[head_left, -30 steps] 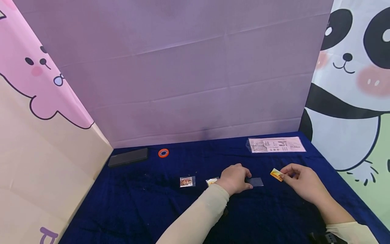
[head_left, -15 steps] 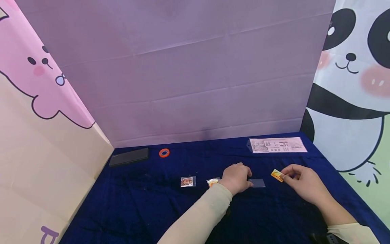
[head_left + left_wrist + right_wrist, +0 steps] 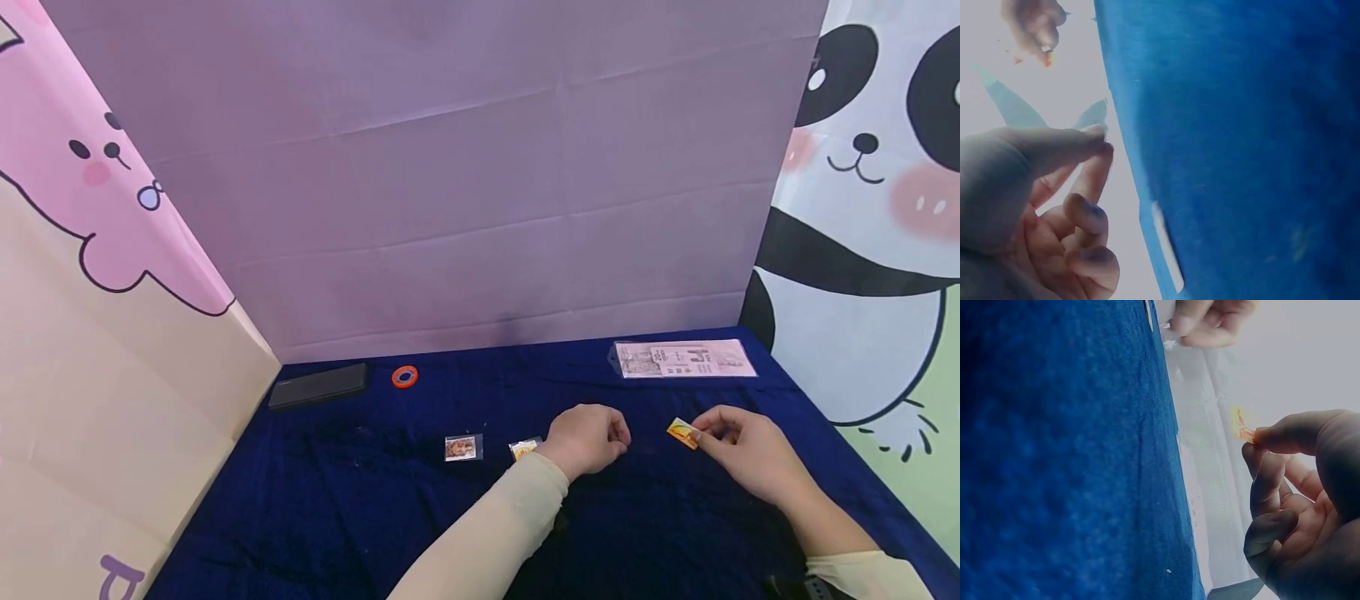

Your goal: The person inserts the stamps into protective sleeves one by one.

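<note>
Between thumb and fingers my right hand (image 3: 746,446) pinches a small yellow-and-orange stamp-sized card (image 3: 682,432), raised over the blue cloth. The same card shows at the fingertips in the right wrist view. To its left, my left hand (image 3: 587,439) has thumb and forefinger pressed together on a small clear plastic sleeve, hidden in the head view; a glint of the sleeve (image 3: 1170,344) shows below those fingers in the right wrist view. Partly behind the left wrist lies a yellow-and-white card in a clear sleeve (image 3: 524,448). Further left lies a reddish picture card in its sleeve (image 3: 460,447).
At the back right lies a pink printed ticket-like sheet (image 3: 686,358) in a clear cover. A flat black case or phone (image 3: 318,387) and an orange ring-shaped roll (image 3: 405,377) lie at the back left. Fabric walls (image 3: 480,208) border the blue cloth (image 3: 360,517).
The clear sleeve beside my left hand has left the cloth, and the left fingers have closed together. My right hand and its card stay nearly in place.
</note>
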`<act>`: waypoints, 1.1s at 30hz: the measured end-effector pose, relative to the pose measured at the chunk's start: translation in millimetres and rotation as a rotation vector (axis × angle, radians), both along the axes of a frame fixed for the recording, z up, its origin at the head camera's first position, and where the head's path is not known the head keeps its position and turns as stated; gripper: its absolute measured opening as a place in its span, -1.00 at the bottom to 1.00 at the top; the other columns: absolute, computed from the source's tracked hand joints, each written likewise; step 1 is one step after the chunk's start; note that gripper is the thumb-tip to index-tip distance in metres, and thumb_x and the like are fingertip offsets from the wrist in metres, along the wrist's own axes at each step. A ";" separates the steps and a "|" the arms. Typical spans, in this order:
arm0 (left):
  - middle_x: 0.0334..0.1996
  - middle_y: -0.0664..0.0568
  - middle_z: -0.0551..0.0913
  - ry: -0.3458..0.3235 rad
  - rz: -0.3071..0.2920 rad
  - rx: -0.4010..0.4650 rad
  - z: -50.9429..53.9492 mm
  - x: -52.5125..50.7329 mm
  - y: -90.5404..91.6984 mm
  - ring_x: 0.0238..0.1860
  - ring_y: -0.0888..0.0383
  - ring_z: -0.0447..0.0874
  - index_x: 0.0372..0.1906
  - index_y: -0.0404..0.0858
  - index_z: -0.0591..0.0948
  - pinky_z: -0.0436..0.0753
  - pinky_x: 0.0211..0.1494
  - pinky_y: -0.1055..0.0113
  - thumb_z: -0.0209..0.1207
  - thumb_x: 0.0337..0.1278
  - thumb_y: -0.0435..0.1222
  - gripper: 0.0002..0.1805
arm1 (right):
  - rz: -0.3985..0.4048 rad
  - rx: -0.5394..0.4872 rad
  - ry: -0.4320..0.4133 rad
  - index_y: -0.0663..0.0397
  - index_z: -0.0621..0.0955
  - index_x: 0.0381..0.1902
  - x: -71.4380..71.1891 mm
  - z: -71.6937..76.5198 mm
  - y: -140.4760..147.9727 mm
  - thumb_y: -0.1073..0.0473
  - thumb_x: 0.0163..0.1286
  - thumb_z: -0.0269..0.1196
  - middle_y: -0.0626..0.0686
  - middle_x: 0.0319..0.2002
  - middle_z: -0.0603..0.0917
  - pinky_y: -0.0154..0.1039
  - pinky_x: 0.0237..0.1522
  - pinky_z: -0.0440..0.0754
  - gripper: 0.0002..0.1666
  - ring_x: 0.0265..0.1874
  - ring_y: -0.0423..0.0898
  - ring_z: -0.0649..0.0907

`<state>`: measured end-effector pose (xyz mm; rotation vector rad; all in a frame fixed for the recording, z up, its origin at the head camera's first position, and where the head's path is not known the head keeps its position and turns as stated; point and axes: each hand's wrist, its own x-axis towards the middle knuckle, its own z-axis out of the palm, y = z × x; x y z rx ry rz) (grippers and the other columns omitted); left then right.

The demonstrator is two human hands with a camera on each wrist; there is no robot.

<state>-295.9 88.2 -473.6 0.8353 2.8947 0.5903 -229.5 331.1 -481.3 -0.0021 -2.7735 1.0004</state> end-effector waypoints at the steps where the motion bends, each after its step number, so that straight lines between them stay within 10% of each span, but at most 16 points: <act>1: -0.43 0.45 0.56 -0.011 0.002 0.037 3.0 -0.4 -3.1 -0.37 0.40 0.49 -0.32 0.22 0.71 0.55 -0.17 0.39 0.39 0.35 -0.09 -0.89 | -0.001 -0.004 -0.003 0.09 0.72 -0.11 -0.3 0.5 -0.2 0.15 0.47 0.36 0.01 -0.36 0.64 -0.23 -0.59 0.37 -0.86 -0.53 -0.06 0.47; 14: -0.25 0.42 0.65 -0.103 -0.005 0.487 49.7 3.1 -67.9 -0.49 0.21 0.52 -0.21 0.15 0.72 0.56 -0.42 0.31 0.36 0.40 -0.11 -0.96 | 0.057 -0.088 -0.001 0.10 0.67 -0.04 -3.6 23.2 -21.5 0.17 0.56 0.27 0.07 -0.29 0.70 -0.23 -0.51 0.53 -0.86 -0.44 -0.03 0.59; 33: -0.31 0.17 0.70 0.096 -0.024 0.877 100.7 39.9 -153.4 -0.62 0.09 0.37 -0.05 -0.05 0.70 0.41 -0.54 0.30 0.31 0.46 -0.17 -0.90 | 0.194 -0.158 0.238 -0.06 0.72 -0.05 0.5 98.9 -96.2 0.09 0.55 0.32 0.03 -0.38 0.59 -0.25 -0.52 0.45 -0.88 -0.46 -0.01 0.51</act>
